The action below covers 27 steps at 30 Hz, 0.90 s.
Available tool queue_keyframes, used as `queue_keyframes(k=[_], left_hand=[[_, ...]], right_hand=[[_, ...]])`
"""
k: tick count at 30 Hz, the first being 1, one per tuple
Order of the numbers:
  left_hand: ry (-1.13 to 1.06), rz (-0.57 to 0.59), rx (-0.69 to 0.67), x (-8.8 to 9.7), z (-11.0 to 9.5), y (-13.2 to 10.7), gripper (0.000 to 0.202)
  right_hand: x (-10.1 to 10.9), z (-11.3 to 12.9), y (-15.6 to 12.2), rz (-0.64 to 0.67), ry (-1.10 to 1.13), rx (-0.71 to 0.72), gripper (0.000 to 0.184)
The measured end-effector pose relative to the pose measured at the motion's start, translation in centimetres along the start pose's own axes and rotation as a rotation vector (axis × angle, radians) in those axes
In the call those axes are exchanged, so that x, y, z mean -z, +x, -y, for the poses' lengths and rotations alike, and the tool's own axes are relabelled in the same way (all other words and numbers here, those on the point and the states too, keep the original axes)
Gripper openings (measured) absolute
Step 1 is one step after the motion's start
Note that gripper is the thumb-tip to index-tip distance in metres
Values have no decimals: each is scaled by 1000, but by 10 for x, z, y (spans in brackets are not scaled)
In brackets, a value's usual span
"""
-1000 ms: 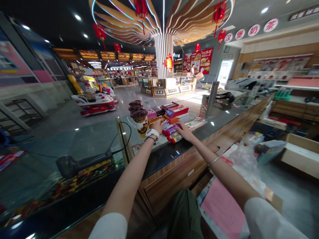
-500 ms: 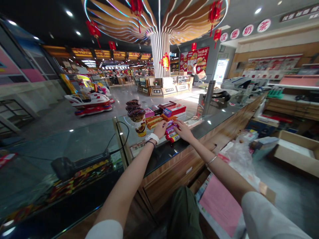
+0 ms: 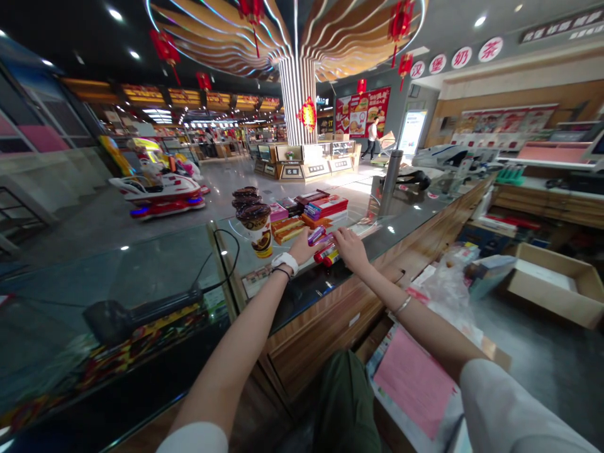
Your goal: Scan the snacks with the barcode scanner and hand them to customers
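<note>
The person is reaching forward across a glass tabletop (image 3: 401, 242) with both bare arms, and the two hands are working close together near its far side. Between the hands are lying some small tube-shaped packs: a purple one (image 3: 316, 235) is lying nearer the left hand (image 3: 301, 248), and the red-and-yellow ones (image 3: 328, 255) are lying just beside the right hand (image 3: 348, 247). The fingers of the right hand (image 3: 338, 239) are curving down and are touching or almost touching these packs. The fingers of the left hand (image 3: 311, 247) are pointing toward the purple pack, and they are partly bent. Neither hand is fully open, but I cannot tell if any fingers are really gripping a pack.

A white wristband (image 3: 285, 263) is sitting on the left wrist, and a thin metal bracelet (image 3: 402, 305) is circling the right wrist. Just past the left hand, a large cup-shaped snack display (image 3: 255, 231) is standing upright, and stacked boxes of sweets (image 3: 328, 211) are lying farther along the tabletop. Below the right arm, a plastic bag (image 3: 446, 281) and a pink sheet (image 3: 413, 384) are lying behind the counter.
</note>
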<state>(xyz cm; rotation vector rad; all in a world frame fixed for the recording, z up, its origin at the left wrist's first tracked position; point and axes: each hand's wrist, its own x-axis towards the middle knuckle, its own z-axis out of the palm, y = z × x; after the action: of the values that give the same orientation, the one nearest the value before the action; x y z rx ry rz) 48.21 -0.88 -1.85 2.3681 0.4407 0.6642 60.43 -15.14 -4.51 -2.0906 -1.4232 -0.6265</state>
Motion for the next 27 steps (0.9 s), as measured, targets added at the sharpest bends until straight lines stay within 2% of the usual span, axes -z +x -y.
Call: queue_keyframes(k=[4, 9, 12, 19, 23, 27], left_hand=[[-6, -1, -4, -2, 3, 2, 40], [-50, 21, 12, -1, 3, 2, 37], [-62, 20, -10, -4, 2, 2, 33], [11, -13, -58, -33, -6, 18, 28], [14, -22, -70, -51, -12, 38, 28], [11, -28, -92, -62, -16, 59, 27]], right_hand=[[3, 2, -10, 55, 4, 37, 33], [12, -3, -27, 67, 213, 109, 36], [14, -8, -37, 85, 249, 103, 44], [4, -16, -41, 150, 203, 105, 52], [0, -31, -32, 144, 181, 31, 53], [-5, -50, -16, 129, 156, 31, 54]])
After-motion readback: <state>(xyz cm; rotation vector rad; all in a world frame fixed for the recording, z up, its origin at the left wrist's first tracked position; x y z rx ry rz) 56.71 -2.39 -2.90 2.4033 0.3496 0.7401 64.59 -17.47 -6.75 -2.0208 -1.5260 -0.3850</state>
